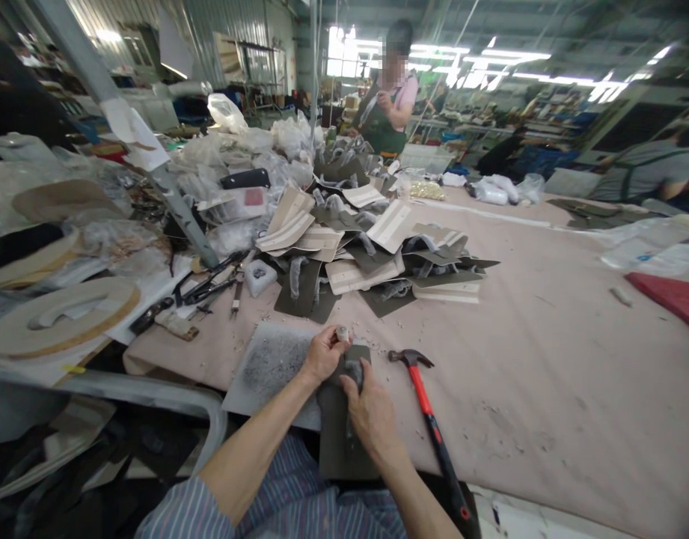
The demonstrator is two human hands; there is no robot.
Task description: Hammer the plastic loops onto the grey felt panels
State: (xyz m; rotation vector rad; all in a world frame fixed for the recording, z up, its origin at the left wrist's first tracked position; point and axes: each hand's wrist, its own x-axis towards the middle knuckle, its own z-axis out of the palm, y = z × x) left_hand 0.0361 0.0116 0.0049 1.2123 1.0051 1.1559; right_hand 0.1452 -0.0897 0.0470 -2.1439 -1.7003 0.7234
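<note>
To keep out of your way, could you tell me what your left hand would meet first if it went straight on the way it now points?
Beyond the small pale roll in its fingers, your left hand would probably meet the olive panels heaped on the pink table cover first, though depth is hard to judge.

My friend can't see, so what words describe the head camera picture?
Two hands work on a dark green piece at a pink table: the left hand holds a small white thing, the right hand presses the piece. A red hammer lies beside them, and a big pile of cream and green pieces sits ahead, with a person standing beyond.
</note>
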